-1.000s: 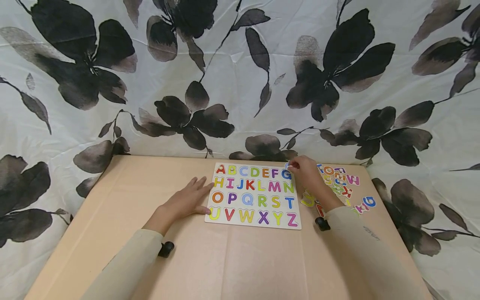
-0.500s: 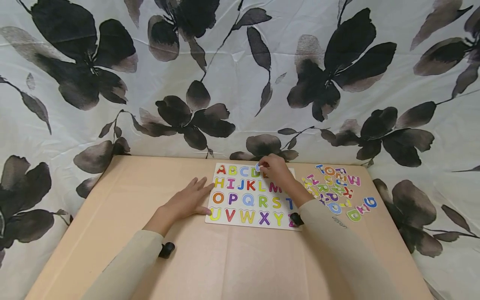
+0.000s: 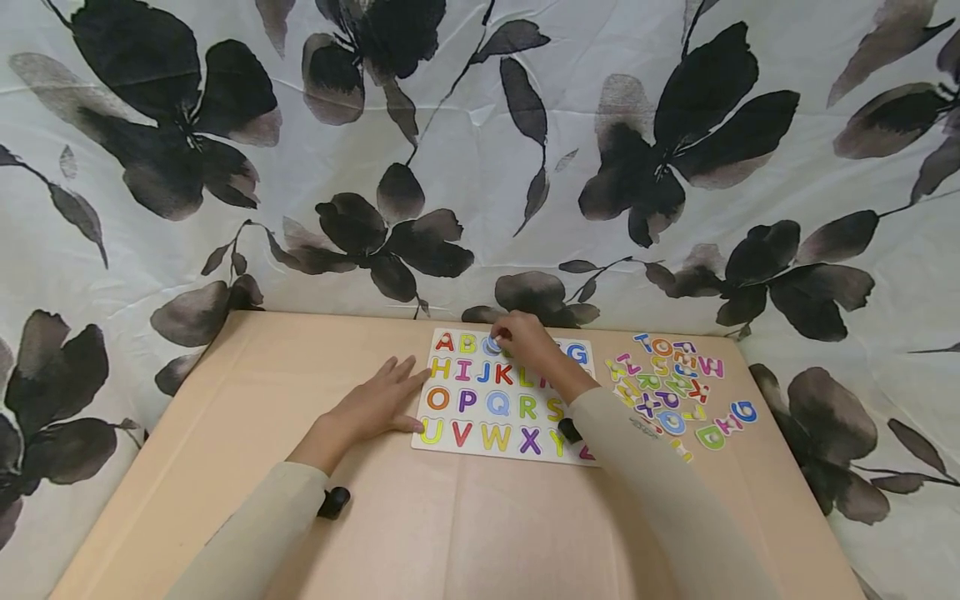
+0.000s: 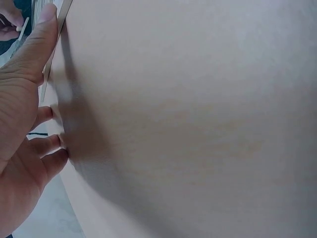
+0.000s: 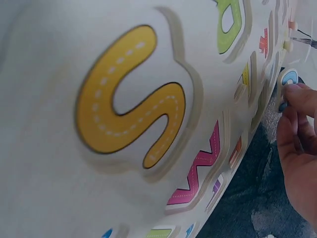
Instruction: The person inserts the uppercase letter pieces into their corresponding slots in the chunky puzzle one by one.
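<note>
A white alphabet puzzle board point(image 3: 480, 419) lies on the table, its coloured letters in rows. My left hand point(image 3: 377, 400) rests at the board's left edge with fingers spread; in the left wrist view its thumb point(image 4: 42, 37) lies over the rim. My right hand point(image 3: 531, 343) is above the top row and pinches a blue letter piece point(image 5: 289, 77) between thumb and fingertips. In the head view that piece is over the spot right of the B, where the board's blue C is. The hand and forearm hide several letters on the board's right side.
Right of the board, loose letter pieces point(image 3: 665, 382) lie in a heap, with a green D point(image 3: 709, 437) and a blue G point(image 3: 743, 411) at its near right side. A floral cloth point(image 3: 465, 167) hangs behind the tan tabletop point(image 3: 405, 525).
My right hand has moved left from the board's top right corner, along the top row to near the C, carrying the blue letter piece. The left hand has stayed at the board's edge.
</note>
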`<state>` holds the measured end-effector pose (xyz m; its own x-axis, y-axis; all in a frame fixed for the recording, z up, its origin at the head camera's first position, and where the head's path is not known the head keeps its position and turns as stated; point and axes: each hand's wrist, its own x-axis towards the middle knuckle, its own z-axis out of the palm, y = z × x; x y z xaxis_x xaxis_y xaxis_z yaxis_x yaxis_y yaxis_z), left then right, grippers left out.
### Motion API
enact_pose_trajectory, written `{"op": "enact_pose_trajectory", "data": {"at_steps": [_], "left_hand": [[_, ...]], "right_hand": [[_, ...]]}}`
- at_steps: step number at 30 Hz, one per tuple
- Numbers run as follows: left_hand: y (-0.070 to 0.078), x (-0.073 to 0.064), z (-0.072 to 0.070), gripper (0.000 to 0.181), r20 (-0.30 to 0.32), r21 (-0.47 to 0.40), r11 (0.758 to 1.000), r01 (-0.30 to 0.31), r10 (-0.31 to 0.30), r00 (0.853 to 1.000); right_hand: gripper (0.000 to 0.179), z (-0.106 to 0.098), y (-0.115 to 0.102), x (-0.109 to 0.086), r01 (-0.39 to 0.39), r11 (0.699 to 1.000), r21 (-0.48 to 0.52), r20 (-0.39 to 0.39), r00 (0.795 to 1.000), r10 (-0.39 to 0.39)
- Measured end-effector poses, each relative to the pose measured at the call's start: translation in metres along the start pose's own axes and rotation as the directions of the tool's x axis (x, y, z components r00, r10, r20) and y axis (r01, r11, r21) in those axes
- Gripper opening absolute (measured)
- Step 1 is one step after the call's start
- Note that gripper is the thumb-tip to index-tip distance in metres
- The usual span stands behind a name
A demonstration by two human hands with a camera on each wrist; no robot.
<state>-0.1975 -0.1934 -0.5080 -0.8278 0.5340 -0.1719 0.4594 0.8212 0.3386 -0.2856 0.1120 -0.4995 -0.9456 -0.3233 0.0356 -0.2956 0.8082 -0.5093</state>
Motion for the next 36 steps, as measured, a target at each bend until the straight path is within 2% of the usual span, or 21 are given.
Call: {"op": "enact_pose_trajectory", "data": {"at_steps": [6,12,17,26,33,36], "left_hand": [[0.002,-0.001,-0.001,0.100,0.001,-0.003,1.000,-0.001,0.001,1.000],[0.003,0.000,-0.001,0.100,-0.001,-0.006,1.000,0.000,0.000,1.000],[0.002,0.001,-0.001,0.100,-0.001,-0.003,1.000,0.003,-0.003,1.000],[0.002,0.002,0.000,0.099,-0.008,0.006,1.000,-0.006,0.006,1.000],[0.000,0.003,0.001,0.102,0.005,0.009,1.000,0.009,-0.009,1.000],[0.000,0.005,0.001,0.102,0.006,0.012,1.000,0.008,-0.008,1.000]], "right_hand": [[0.009,0.007,0.001,0.005,0.013,1.000,0.020,0.038,0.999,-0.014],[0.010,0.010,-0.002,0.008,0.016,1.000,0.000,0.077,0.997,-0.016],[0.012,0.012,-0.004,0.009,-0.008,1.000,0.000,0.093,0.996,0.008],[0.022,0.009,-0.003,0.001,-0.005,0.999,0.034,0.062,0.998,0.003],[0.023,-0.011,0.003,-0.017,0.011,0.998,0.062,0.001,1.000,-0.011],[0.023,-0.022,0.009,-0.027,-0.005,0.998,0.063,-0.024,1.000,0.006]]}}
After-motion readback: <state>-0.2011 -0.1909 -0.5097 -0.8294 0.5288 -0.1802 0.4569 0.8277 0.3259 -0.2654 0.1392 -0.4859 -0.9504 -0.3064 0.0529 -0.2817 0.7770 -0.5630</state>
